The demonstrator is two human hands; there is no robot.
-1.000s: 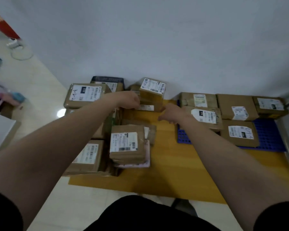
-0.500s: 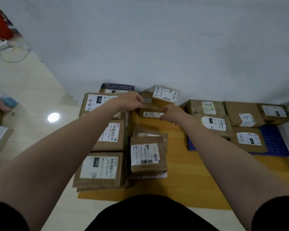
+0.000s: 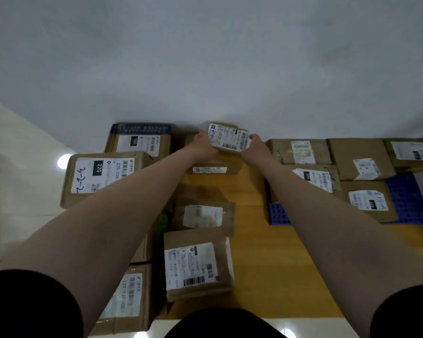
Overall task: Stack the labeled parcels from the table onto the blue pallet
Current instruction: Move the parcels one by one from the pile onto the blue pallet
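Note:
A small brown parcel (image 3: pixel 228 137) with a white label is held up near the wall, tilted. My left hand (image 3: pixel 204 147) grips its left side and my right hand (image 3: pixel 255 149) grips its right side. Below it lies a flat parcel (image 3: pixel 214 169) on the yellow table (image 3: pixel 261 252). Several more labeled parcels crowd the table's left part, among them one marked 220 (image 3: pixel 100 175) and a near one (image 3: pixel 197 265). The blue pallet (image 3: pixel 412 201) at the right carries several parcels, such as one marked 070 (image 3: pixel 314 179).
A grey wall (image 3: pixel 205 57) runs right behind the table and pallet. Pale floor (image 3: pixel 15 152) lies to the left. Bare yellow tabletop stretches between the parcel pile and the pallet's front corner (image 3: pixel 279 217).
Both hands have closed on the small parcel's sides and raised it off the flat parcel. The camera has moved closer and to the left.

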